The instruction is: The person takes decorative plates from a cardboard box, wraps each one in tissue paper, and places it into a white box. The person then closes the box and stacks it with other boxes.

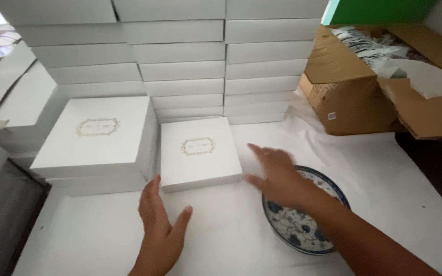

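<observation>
Both my hands are open and empty: left hand (160, 225) at the small white box's (199, 152) front edge on the tabletop (384, 168), right hand (277, 176) over the blue-patterned plate (303, 232). I'd grip the box evenly by both sides.

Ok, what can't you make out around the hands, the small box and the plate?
- Blue-patterned plate: head view, near side covered by the right hand and forearm.
- Right hand: blurred.
- Small white box: closed, contents hidden; gold emblem too small.
- Left hand: wrist cut off by bottom edge.
</observation>
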